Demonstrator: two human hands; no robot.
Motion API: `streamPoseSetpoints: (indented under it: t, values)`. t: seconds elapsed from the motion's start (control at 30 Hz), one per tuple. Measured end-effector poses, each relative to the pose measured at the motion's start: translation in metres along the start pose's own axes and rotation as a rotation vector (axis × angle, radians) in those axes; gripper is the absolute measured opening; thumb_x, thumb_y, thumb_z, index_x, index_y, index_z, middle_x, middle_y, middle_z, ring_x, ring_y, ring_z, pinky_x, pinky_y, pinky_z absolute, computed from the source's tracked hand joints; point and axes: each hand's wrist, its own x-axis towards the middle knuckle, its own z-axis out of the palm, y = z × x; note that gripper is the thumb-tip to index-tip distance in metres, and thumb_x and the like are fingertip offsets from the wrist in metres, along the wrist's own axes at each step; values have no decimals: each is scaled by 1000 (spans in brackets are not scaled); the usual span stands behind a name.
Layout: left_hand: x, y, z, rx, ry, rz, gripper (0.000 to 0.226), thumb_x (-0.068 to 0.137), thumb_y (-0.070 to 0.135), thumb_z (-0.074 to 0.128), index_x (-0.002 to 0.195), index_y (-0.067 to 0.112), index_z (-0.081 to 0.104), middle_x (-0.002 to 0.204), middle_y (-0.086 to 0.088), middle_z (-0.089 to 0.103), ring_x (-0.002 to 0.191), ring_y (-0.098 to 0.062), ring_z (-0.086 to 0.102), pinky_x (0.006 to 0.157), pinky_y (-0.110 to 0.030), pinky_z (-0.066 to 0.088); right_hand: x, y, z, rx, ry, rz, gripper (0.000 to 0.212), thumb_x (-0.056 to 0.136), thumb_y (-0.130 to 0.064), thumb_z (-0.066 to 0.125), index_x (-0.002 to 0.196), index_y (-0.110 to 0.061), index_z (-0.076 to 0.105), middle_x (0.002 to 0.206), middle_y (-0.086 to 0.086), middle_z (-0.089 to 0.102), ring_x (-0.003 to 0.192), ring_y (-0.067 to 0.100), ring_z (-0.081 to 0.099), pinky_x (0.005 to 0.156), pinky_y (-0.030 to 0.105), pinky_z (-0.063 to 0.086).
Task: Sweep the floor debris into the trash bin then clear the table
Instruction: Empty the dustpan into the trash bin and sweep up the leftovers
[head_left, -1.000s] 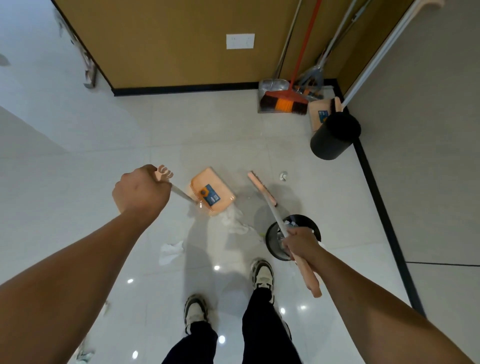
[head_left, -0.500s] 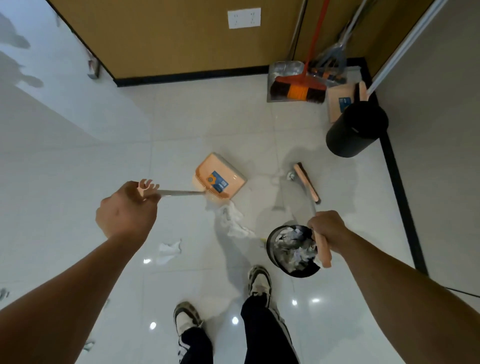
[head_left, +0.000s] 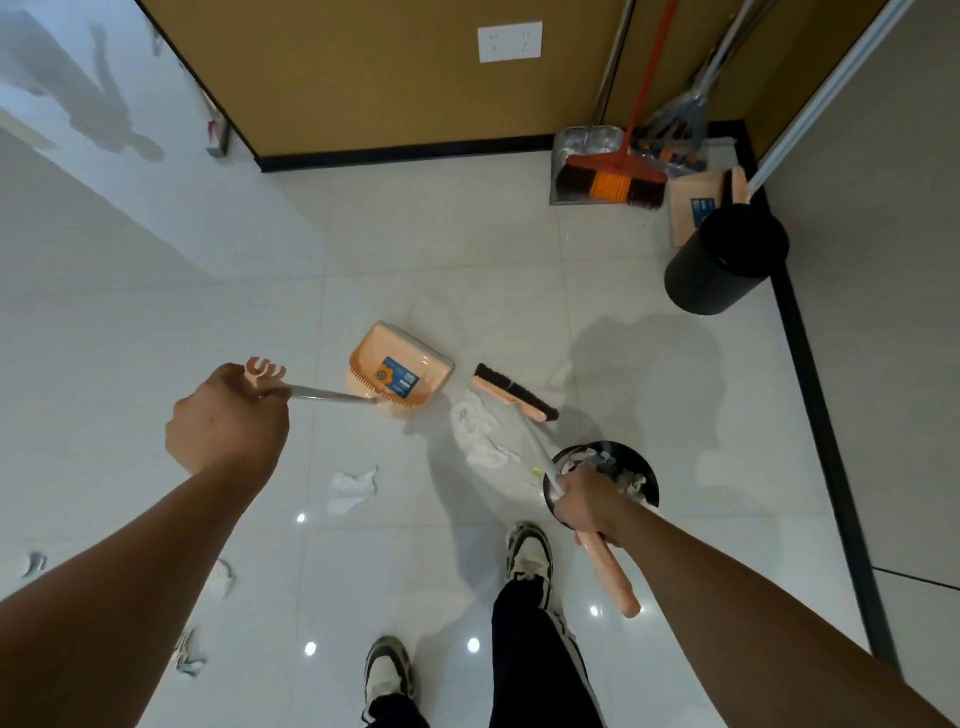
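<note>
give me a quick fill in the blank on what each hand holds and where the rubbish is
1. The left hand holds the handle of the peach ____.
2. The right hand grips the handle of the ____.
3. The crumpled paper lies on the floor between the brush head and the ____ shoe.
4. The small black bin by the right hand already has ____ in it.

Missing words: dustpan; broom; right; paper

Open tile lies far and left of the dustpan (head_left: 397, 371). Right of it crumpled tissue (head_left: 480, 434), the broom head (head_left: 514, 399) and the near bin (head_left: 602, 480) crowd together; the far-right corner is blocked by a black bin (head_left: 724, 262) and leaning brooms (head_left: 610, 184).
</note>
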Motion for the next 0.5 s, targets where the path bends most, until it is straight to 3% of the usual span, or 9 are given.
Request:
streamPoseSetpoints:
  t: [0.07,0.13,0.17,0.37,0.5]
  values:
    - [-5,-22,-6,-2,0,11,22,81,40,59,72,20,56,55,1,49,59,-31,46,60,-33,37,-12,-4,28,-33,-31,-21,46,93,-9,50,139,-1,50,112,7,57,99,22,55,90,33,52]
    - [-11,-49,-13,-2,3,39,22,81,38,58,70,19,54,54,0,49,55,-30,45,59,-31,36,-29,-8,57,-57,-43,-31,50,93,-11,49,143,-2,46,136,14,54,108,25,59,84,31,51]
    - [-14,-63,-16,-9,2,53,22,82,37,57,69,19,53,53,0,49,51,-28,44,57,-30,35,-39,-10,73,-59,-45,-20,51,93,-11,49,143,-3,45,139,17,52,111,29,61,82,32,53]
    - [-44,-151,-34,-49,-48,116,17,82,38,58,75,23,58,54,2,50,56,-30,48,57,-30,35,-105,-11,183,-8,-11,35,45,88,-12,59,132,-3,57,125,19,62,105,33,65,75,32,54]
    - [-62,-196,-45,-57,-92,149,17,85,38,56,77,23,59,56,0,50,56,-30,47,58,-30,36,-146,-5,224,113,34,62,40,81,-5,63,120,-1,67,109,24,66,72,32,64,63,39,58]
